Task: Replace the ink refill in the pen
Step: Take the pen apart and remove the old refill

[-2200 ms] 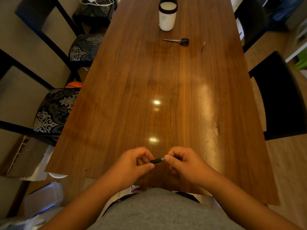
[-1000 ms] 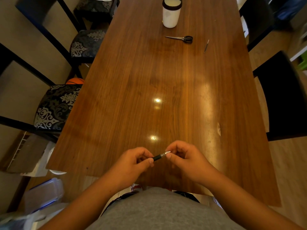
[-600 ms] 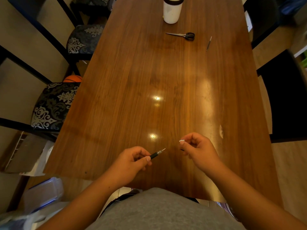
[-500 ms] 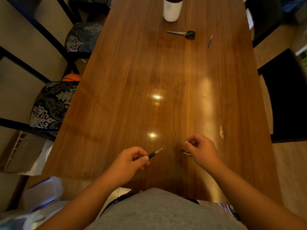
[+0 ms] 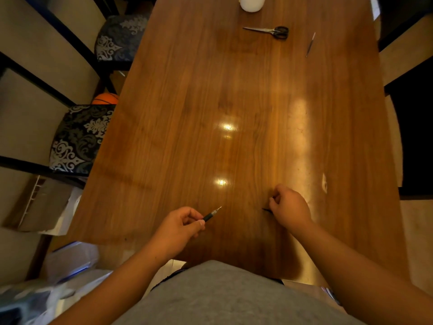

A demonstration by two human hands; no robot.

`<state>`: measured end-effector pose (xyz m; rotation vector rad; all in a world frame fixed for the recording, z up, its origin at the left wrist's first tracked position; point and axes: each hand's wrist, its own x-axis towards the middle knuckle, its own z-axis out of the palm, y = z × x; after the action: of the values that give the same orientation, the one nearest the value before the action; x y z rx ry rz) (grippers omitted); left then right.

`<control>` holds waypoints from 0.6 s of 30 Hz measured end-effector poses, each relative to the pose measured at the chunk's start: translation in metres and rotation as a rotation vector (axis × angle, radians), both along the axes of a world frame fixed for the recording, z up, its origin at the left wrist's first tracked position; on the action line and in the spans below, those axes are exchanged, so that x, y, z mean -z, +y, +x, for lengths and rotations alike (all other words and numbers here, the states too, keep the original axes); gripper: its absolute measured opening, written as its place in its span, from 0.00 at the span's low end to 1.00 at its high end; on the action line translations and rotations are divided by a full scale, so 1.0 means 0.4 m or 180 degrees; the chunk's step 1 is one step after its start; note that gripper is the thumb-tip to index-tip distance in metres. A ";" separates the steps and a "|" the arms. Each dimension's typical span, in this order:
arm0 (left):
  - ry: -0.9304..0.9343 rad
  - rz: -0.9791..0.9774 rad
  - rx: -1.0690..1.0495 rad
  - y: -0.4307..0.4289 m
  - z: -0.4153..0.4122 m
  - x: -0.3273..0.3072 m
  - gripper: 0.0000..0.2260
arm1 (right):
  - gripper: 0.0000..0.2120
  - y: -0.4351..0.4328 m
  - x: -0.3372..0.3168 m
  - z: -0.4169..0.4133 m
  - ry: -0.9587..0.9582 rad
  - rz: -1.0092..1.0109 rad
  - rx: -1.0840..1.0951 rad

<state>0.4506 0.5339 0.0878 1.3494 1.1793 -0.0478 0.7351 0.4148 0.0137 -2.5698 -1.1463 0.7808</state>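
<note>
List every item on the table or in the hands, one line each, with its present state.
Black pen barrel: held in left hand, tip removed, refill point exposed.
Small dark pen piece: at right hand, low over wooden table.
Black-handled scissors: closed, lying flat.
Thin spare refill: lying untouched.

Left hand (image 5: 178,225) pinches pen (image 5: 210,215); right hand (image 5: 289,207) rests on table (image 5: 187,113).

Dim warm light w/ overhead glare spots on table (image 5: 234,95), wide-angle bending at edges, bottom-left corner blurred.
</note>
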 end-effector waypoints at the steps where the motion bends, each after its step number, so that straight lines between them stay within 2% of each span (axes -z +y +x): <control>1: 0.0002 -0.0002 -0.0018 0.000 -0.002 0.000 0.10 | 0.05 0.000 0.001 0.000 0.0010 0.0001 0.0028; 8: 0.0014 0.0014 0.0008 -0.005 -0.001 -0.009 0.10 | 0.08 -0.022 -0.018 0.008 -0.0164 -0.0215 -0.0121; 12: -0.0046 0.0036 0.0119 -0.017 0.016 -0.024 0.07 | 0.08 -0.058 -0.078 -0.032 -0.0357 0.0076 0.0114; 14: -0.0092 0.0037 0.0195 -0.026 0.028 -0.033 0.04 | 0.05 -0.074 -0.123 -0.081 0.0120 0.0305 0.0274; 15: -0.0115 0.0045 0.0238 -0.032 0.035 -0.039 0.04 | 0.02 -0.080 -0.149 -0.111 0.0650 0.0396 0.0404; 17: -0.0174 0.0072 0.0320 -0.045 0.049 -0.051 0.03 | 0.04 -0.086 -0.203 -0.172 0.1739 0.0567 0.0680; 18: -0.0216 0.0082 0.0350 -0.052 0.056 -0.057 0.03 | 0.05 -0.086 -0.223 -0.196 0.2062 0.0670 0.0796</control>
<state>0.4729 0.5130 0.1105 1.4272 1.0513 -0.0653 0.6567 0.3803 0.1031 -1.9946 -0.6479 1.2228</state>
